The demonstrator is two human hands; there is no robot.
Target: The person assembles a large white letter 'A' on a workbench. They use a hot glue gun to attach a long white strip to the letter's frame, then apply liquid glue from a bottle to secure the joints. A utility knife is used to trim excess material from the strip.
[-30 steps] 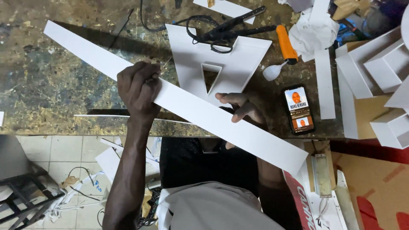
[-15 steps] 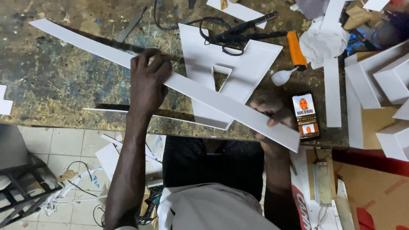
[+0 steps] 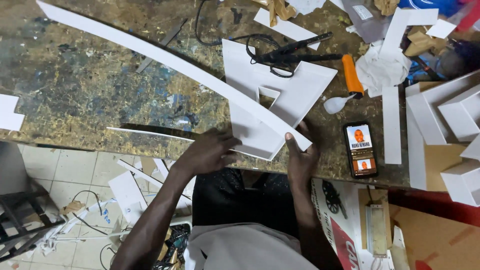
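1. My right hand pinches the near end of the long white strip between thumb and fingertips, at about 5 o'clock from the white cut-out panel it crosses.
2. My left hand lies flat with fingers spread, pressing the near corner of that panel at the table edge; it grips nothing.
3. The strip runs from my right hand away toward 10 o'clock, bowing in a shallow curve across the worktop, with its far end well away near the table's far left corner.
4. As I judge it, the strip could crease or snap: it is thin and already bent, and I hold only one end.
5. The panel's near corner overhangs the table edge, so if my left hand eases off, it could tip toward my lap.
6. The strip's far end is free; a twist from my wrist could sweep it across the scraps on the table.
7. At 12 o'clock from the panel lie black scissors with a black cable looped around them, partly on the panel.
8. At 2 o'clock sits an orange-handled tool, with a small white bottle beside it.
9. At 3 o'clock from my right hand lies a phone, screen lit, close enough to knock.
10. Further right, white strips and box-like forms crowd the table.
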